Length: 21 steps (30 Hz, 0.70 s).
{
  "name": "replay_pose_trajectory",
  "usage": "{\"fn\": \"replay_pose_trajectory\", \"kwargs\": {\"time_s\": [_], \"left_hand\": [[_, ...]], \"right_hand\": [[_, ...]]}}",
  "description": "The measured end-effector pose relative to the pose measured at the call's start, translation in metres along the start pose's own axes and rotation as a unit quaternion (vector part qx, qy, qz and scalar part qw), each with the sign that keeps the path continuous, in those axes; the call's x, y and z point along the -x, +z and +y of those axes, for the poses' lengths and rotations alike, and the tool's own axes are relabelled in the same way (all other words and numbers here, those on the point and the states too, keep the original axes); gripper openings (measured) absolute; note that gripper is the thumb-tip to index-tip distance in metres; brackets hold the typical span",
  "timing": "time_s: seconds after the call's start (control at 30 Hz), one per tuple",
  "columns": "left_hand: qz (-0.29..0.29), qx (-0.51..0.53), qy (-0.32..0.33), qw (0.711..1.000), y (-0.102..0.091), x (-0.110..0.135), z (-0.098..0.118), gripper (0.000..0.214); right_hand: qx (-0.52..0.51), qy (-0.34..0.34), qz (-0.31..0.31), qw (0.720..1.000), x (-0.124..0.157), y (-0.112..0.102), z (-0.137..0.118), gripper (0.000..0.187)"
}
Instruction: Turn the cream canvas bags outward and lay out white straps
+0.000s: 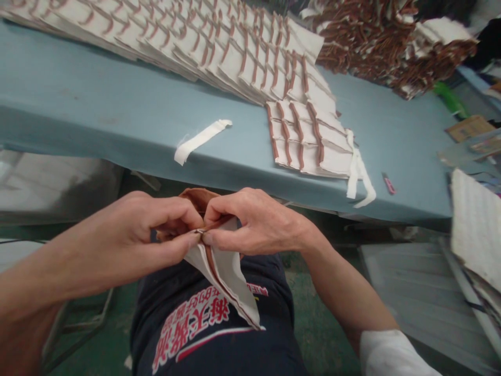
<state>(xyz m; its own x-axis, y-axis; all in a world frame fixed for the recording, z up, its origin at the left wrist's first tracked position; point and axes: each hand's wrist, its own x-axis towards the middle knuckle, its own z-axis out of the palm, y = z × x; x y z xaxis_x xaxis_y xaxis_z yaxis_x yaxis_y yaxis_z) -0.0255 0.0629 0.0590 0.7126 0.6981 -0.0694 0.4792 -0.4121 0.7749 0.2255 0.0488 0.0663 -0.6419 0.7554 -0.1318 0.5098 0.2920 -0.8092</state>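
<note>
A piece of white and brown fabric with a brown seam is held up in front of my apron. My left hand pinches it at the seam, thumb and forefinger closed. Right beside it, my right hand grips the same fabric, the two thumbs almost touching. A white corner hangs down over the apron, and a brown part shows behind my fingers. What lies between the fingertips is mostly hidden.
On the blue-covered table lie rows of overlapped white pieces with brown edges, a smaller stack, white strips and a pink cutter. A brown heap stands at the back right.
</note>
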Motion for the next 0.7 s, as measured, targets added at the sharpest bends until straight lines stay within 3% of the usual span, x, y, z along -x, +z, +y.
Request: {"fn": "replay_pose_trajectory", "kwargs": {"time_s": [0.2, 0.43, 0.6, 0.7], "left_hand": [[0.007, 0.014, 0.008, 1.000, 0.007, -0.001, 0.005, 0.024], [0.035, -0.062, 0.074, 0.995, 0.003, 0.005, 0.006, 0.026], [0.036, -0.068, 0.020, 0.997, 0.006, 0.008, 0.006, 0.030], [0.014, -0.022, -0.008, 1.000, 0.007, 0.010, 0.002, 0.036]], "right_hand": [[0.022, -0.018, 0.002, 1.000, 0.004, -0.003, 0.001, 0.013], [0.029, -0.034, 0.011, 0.999, 0.007, -0.001, -0.002, 0.010], [0.039, -0.001, 0.034, 0.999, 0.003, 0.005, -0.010, 0.007], [-0.011, 0.017, 0.019, 1.000, 0.004, 0.005, -0.012, 0.009]]}}
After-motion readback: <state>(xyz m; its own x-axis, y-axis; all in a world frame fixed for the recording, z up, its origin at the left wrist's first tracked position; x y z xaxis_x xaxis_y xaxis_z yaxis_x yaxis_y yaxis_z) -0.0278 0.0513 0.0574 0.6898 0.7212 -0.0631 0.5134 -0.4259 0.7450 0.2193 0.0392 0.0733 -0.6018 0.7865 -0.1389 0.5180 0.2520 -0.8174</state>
